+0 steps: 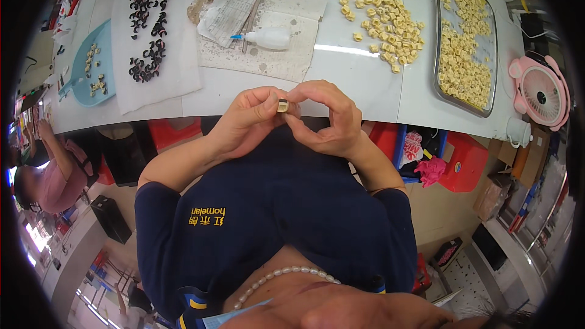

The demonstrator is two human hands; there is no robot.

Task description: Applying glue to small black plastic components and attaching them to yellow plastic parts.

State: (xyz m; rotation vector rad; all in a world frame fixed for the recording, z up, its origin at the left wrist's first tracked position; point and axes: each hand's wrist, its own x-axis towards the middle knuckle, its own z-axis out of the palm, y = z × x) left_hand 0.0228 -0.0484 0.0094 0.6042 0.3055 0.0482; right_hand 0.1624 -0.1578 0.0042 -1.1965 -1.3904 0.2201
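Note:
Close to the table's near edge, my two hands meet around one small cream piece with a dark strip along its top (282, 106). My left hand (253, 113) pinches it between thumb and fingers. The fingertips of my right hand (326, 116) press together at the piece's right side, the thumb and forefinger curved into a ring. What the right fingertips grip is hidden. Beyond my hands, a white squeeze bottle with a blue tip (268, 38) lies on a stained cardboard sheet (286, 64). A loose heap of cream pieces (390, 27) sits to the right.
Several dark curved pieces (146, 30) lie on a white sheet (164, 94) at left. A light blue tray (79, 88) holds several two-coloured pieces. At right are a metal tray (437, 55) full of cream pieces, a pink fan (541, 94) and a white mug (518, 131).

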